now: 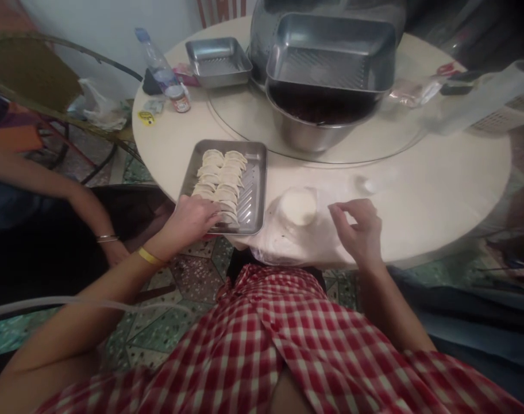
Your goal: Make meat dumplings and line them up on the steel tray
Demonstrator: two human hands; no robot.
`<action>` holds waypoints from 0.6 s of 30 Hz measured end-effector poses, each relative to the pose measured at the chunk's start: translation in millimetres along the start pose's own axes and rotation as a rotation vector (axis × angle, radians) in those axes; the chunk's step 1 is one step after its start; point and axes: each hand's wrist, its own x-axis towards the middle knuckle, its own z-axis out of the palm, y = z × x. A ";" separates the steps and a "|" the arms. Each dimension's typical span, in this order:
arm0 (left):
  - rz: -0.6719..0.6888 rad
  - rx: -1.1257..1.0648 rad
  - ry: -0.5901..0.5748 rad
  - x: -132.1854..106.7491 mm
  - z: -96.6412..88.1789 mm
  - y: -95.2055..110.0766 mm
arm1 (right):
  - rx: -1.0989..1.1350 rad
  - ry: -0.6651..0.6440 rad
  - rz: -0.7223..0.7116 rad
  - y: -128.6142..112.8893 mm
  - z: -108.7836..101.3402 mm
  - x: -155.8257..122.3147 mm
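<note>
One red-and-white checked garment (240,339) fills the near edge. Beyond it are the wearer's two hands. The left hand (199,217), with one yellow band (151,257) at its wrist, reaches over the near left corner of a metal tray (257,195); its fingers curl down at the closest dumplings (222,178), and whether it grips one cannot be told. The right hand (357,227) hangs above the worktop (451,195), half curled, thumb and forefinger bent toward each other around a small gap; whether their tips meet or pinch anything is unclear.

The dumplings lie in two columns along the left and middle of the tray, overlapping too closely for a sure count. They are pale cream, folded into half-moons with thin curved edges, and look uncooked. A ribbed strip of tray shows to their right.

Between the tray and the right hand sits one pale, flat round of dough (299,207); one small white lump (368,184) lies farther off. At the left is one other person's arm (87,210) with a bangle at the wrist.

Farther back, one glass turntable (240,127) carries one steel bowl (318,137), dark inside. Two more metal trays stand beyond: a smaller one (219,62) at the left, and a larger one (331,54) tilted over the bowl. One bottle (158,66) and one small jar (179,99) stand on the left side.
</note>
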 end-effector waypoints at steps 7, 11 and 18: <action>-0.086 0.014 -0.010 -11.0 1.3 -9.9 | -0.024 0.179 0.111 38.7 -7.2 -18.1; -0.074 0.002 -0.011 -7.6 4.9 -10.9 | -0.050 0.243 0.159 55.0 -6.6 -25.4; -0.044 -0.012 -0.055 1.2 2.8 -9.9 | -0.029 0.284 0.196 73.6 -1.7 -38.0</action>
